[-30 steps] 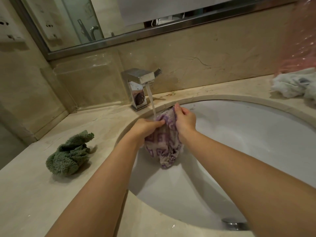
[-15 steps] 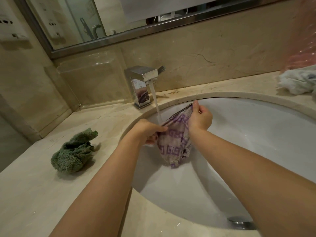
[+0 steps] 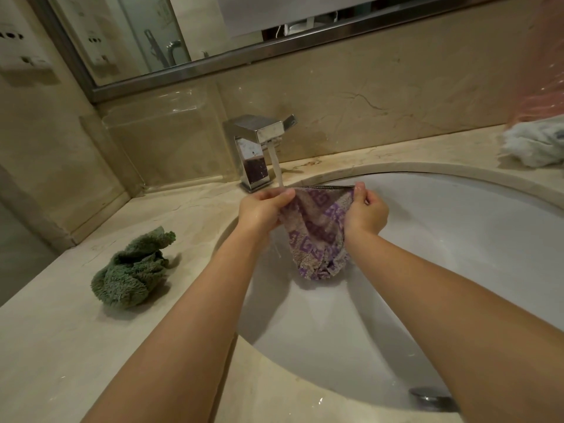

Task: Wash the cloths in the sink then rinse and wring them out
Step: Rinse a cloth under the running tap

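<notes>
Since the frames before, both hands have drawn apart and risen a little, pulling the top hem of the purple-patterned cloth [image 3: 317,230] into a straight, taut line where it was bunched between them.

From the head camera, the left hand [image 3: 265,209] pinches the hem's left corner with curled fingers, and the right hand [image 3: 366,212] pinches the right corner, thumb up. The cloth hangs from the two grips over the white sink basin [image 3: 457,245], its lower end gathered and not touching the bowl as far as can be seen. Just beyond the left hand, the chrome tap [image 3: 258,148] runs, its stream of water [image 3: 277,169] falling to the hem close to the left fingertips. Well to the left of the left forearm, a crumpled green cloth [image 3: 131,270] lies on the marble counter [image 3: 61,346]. Far beyond the right hand, a white cloth [image 3: 534,141] sits on the counter at the frame's edge. Near the right forearm, low in the basin, the drain plug [image 3: 432,398] shows.
</notes>
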Action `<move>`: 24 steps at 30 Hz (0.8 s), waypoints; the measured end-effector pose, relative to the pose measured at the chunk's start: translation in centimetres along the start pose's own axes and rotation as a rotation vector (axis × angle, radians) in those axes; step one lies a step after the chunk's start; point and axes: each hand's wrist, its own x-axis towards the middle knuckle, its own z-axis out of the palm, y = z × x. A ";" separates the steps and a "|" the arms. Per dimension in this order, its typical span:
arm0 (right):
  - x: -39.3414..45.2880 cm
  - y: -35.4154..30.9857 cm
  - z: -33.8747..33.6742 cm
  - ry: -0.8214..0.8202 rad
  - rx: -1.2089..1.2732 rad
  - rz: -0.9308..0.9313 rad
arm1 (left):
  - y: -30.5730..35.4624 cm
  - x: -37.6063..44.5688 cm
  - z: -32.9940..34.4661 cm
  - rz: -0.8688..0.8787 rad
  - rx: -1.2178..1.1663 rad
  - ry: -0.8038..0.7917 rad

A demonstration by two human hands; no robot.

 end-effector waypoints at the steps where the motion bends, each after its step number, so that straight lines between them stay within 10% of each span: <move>1: 0.1 0.0 -0.1 0.002 0.000 -0.003 | 0.0 0.0 0.0 0.008 0.001 -0.007; 17: -0.4 -0.1 0.4 -0.052 0.014 -0.016 | -0.6 1.3 -0.2 0.085 0.149 0.114; 24: -0.9 -0.8 0.6 -0.085 0.020 -0.050 | -0.6 0.5 0.2 -0.098 0.282 -0.130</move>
